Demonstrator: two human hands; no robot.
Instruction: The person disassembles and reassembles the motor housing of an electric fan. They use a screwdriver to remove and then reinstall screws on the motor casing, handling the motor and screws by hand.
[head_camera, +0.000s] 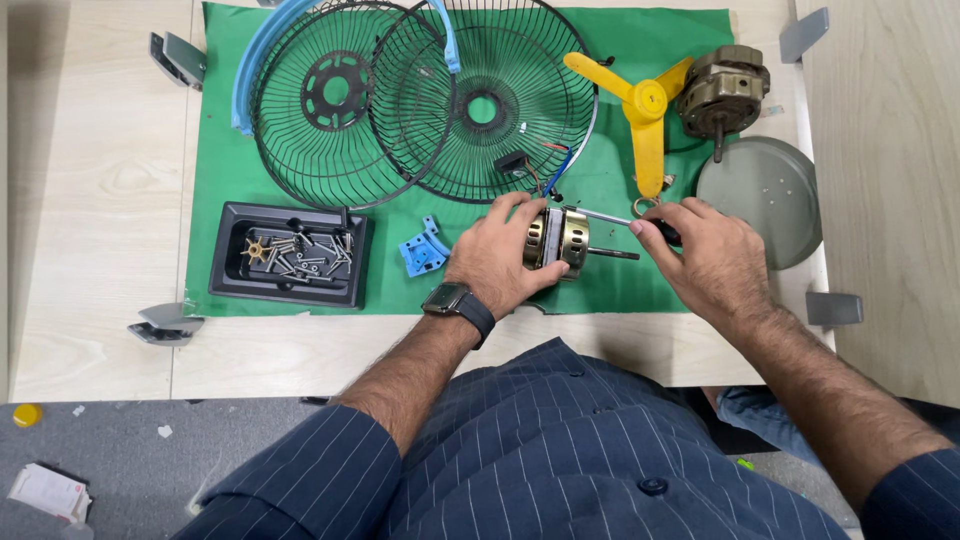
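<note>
Two bare hands are seen at work over a green mat (240, 170) spread on a pale wooden worktop (90, 200). At the left of the mat, a black tray (225, 270) is filled with loose screws (310, 255) and a small orange fitting. Just beside it to the right, a small blue plastic bracket (422, 250) is laid on the mat. Behind these, two black wire fan guards (300, 150) are placed overlapping, with a light blue rim (250, 70) resting across them. The left hand (495, 255), a dark watch (455, 300) worn at its wrist, is closed around a brass-coloured motor (556, 240), which is held near the front edge of the mat with its shaft pointing right. The right hand (705, 255) is wrapped in a closed grip on the dark handle of a screwdriver (610, 217), whose metal shank is angled left to the top of the motor. Behind the right hand, a yellow three-bladed fan propeller (645, 105) is laid, and a second, darker motor (722, 92) is set near it. At the far right, a grey round plate (770, 195) lies at the mat's edge.
</note>
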